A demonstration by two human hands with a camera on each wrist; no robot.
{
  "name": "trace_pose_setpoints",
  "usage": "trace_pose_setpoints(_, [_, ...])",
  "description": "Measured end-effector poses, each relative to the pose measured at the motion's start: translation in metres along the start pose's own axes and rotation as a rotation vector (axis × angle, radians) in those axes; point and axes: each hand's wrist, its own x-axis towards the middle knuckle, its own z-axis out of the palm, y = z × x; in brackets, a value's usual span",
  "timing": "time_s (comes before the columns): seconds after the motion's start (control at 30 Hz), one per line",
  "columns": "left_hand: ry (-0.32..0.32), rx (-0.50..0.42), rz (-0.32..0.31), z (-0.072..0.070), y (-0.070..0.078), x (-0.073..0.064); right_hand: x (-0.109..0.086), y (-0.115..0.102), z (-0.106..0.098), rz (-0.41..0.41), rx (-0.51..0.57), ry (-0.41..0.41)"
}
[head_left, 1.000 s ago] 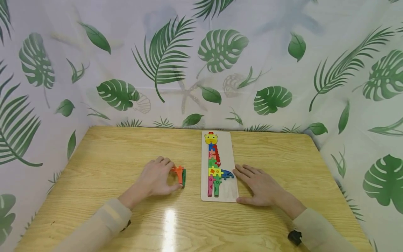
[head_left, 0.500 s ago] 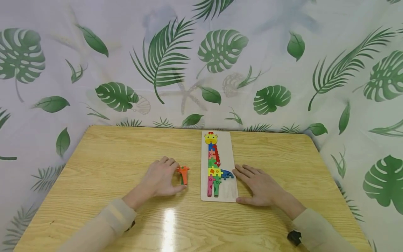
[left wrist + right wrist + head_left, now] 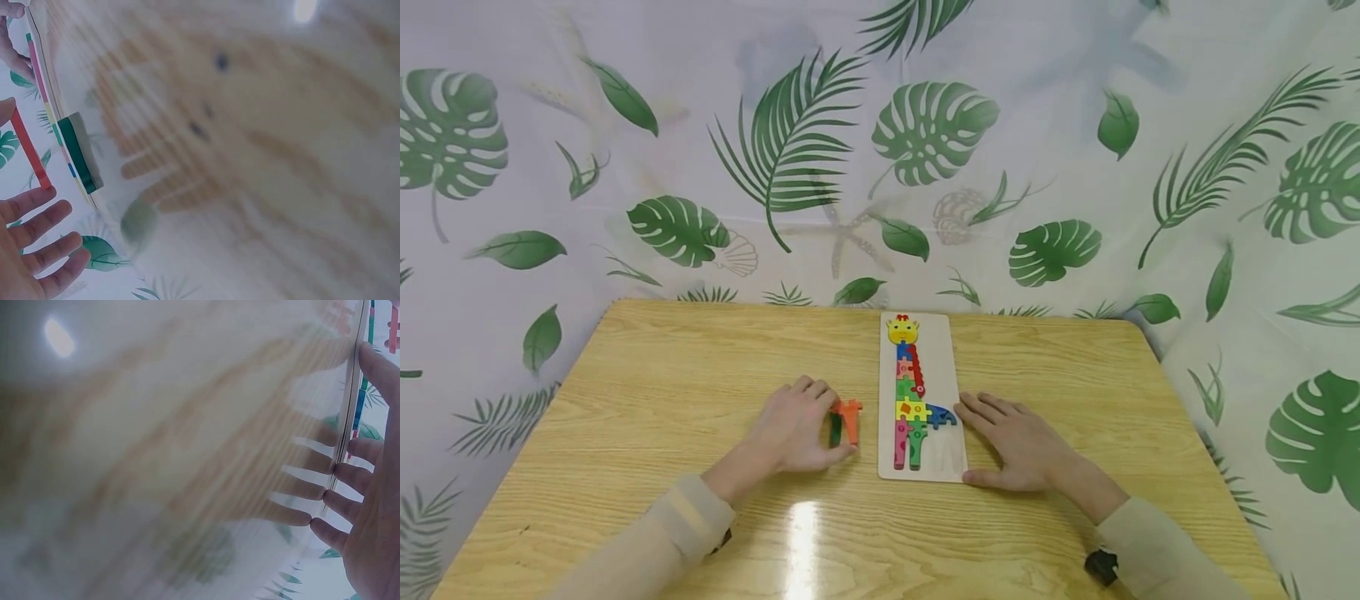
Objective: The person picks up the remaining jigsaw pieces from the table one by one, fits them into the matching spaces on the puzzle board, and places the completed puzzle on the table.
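My left hand (image 3: 797, 429) pinches an orange puzzle piece (image 3: 851, 419) between thumb and index finger, a little left of the board. In the left wrist view the orange piece (image 3: 31, 150) is raised off the table, its ends between thumb and fingertip. A dark green puzzle piece (image 3: 77, 153) lies on the table, partly behind the orange one in the head view. The pale wooden board (image 3: 938, 358) bears a giraffe jigsaw (image 3: 912, 408) with a yellow head, a red mane and a blue piece at the right. My right hand (image 3: 1015, 442) touches the board's right edge with extended fingers.
The wood-grain table (image 3: 700, 350) is glossy, with a bright reflection (image 3: 803, 542) near its front. A white curtain (image 3: 940, 250) with green leaf prints rises behind and beside it. The board stands near the table's middle, reaching close to the back edge.
My left hand has moved right with the orange piece, passing over the green piece, which now shows to its left. The right hand and the board have stayed in place.
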Motion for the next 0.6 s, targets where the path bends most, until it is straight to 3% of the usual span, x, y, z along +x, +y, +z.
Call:
trace_pose_setpoints(0.33, [-0.006, -0.041, 0.005, -0.003, 0.012, -0.003, -0.001, -0.003, 0.005, 0.008, -0.001, 0.005])
trace_pose_setpoints(0.6, [0.034, -0.020, 0.042, -0.002, 0.022, -0.002, -0.004, -0.008, 0.007, 0.018, -0.001, 0.017])
